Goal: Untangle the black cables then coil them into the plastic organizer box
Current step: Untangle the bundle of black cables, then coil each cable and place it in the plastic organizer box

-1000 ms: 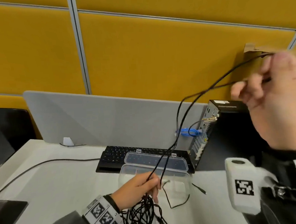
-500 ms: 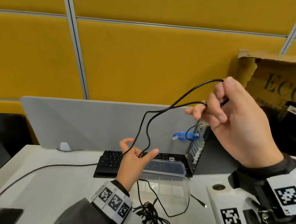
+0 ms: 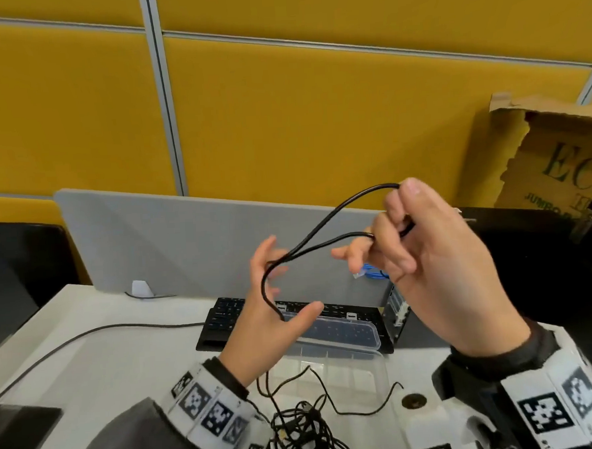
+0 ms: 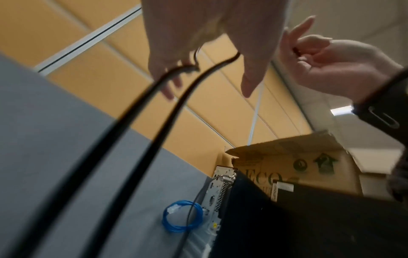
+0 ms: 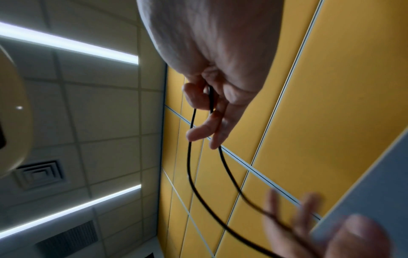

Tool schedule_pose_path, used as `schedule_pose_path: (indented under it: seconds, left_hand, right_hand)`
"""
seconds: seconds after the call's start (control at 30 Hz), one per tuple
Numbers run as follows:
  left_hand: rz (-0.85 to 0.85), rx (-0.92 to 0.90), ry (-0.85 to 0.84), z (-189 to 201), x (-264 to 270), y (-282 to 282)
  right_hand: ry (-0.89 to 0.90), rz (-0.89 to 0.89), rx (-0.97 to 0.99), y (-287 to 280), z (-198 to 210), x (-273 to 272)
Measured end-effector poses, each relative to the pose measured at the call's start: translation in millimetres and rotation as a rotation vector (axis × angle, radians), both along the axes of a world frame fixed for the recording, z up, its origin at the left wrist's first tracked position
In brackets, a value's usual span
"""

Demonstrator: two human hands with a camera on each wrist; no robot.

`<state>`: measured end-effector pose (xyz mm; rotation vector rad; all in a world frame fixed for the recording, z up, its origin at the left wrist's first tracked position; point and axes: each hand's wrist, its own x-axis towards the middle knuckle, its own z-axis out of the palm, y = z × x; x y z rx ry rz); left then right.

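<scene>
- Right hand (image 3: 437, 261): raised above the plastic organizer box (image 3: 332, 363), thumb and fingers pinching a folded black cable (image 3: 322, 223) at its bend. Two strands leave the pinch toward the left hand.
- Left hand (image 3: 268, 315): above the organizer box's open lid, fingers spread and relaxed, not clenched. The cable loop drapes over the fingers and through the crook of the thumb; it hangs there rather than being gripped.
- From the left hand the cable drops to a tangled cable pile (image 3: 298, 430) on the desk (image 3: 89, 365), just in front of the organizer box. One thin strand trails across the box's front.
- Box stands lid open, in front of the keyboard (image 3: 231, 317); no coil inside that I can see.
- Handling judgement: cable looks thin, light and limp. It sags in smooth curves and holds no shape of its own. The jacket is probably smooth, so it may slide through loose fingers.
- Best hold, I judge: pinch near the free end or plug, keep light tension between the hands, and wrap loops around the spread left fingers.
- Risk: pulling hard could tighten knots in the pile or drag it off the desk.
</scene>
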<state>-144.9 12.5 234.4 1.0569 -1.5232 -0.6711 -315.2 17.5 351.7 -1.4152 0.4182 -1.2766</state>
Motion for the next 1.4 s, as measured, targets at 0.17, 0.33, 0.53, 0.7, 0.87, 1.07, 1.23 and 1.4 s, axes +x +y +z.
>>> schedule_pose_path:
  seconds: [0.17, 0.33, 0.53, 0.7, 0.87, 1.07, 1.23, 1.4]
  left_hand:
    - [-0.316, 0.468, 0.061, -24, 26, -6]
    - [-0.171, 0.498, 0.445, -1, 32, -4]
    - [-0.376, 0.34, 0.629, 41, 5, 5]
    - [-0.353, 0.302, 0.642, 47, 9, 9]
    - [-0.144, 0.239, 0.674, 52, 46, 3]
    - [0.032, 0.216, 0.755, 46, 77, -9]
    - [0.127, 0.318, 0.724, 28, 90, -10]
    - [0.213, 0.355, 0.791, 17, 111, -9]
  right_hand:
    - [-0.26, -0.258, -0.024, -20, 5, -30]
    - [-0.045, -0.573, -0.007, -50, -30, -65]
    - [0.863, -0.046, -0.147, -20, -113, -2]
    - [1.049, 0.26, -0.087, -20, -142, 21]
    - [1.287, 0.285, 0.058, -36, -148, -4]
    - [0.766, -0.009, 0.015, -43, -94, -21]
    - [1.119, -0.163, -0.228, -54, -77, -38]
    - [1.369, -0.208, -0.39, -65, -101, -29]
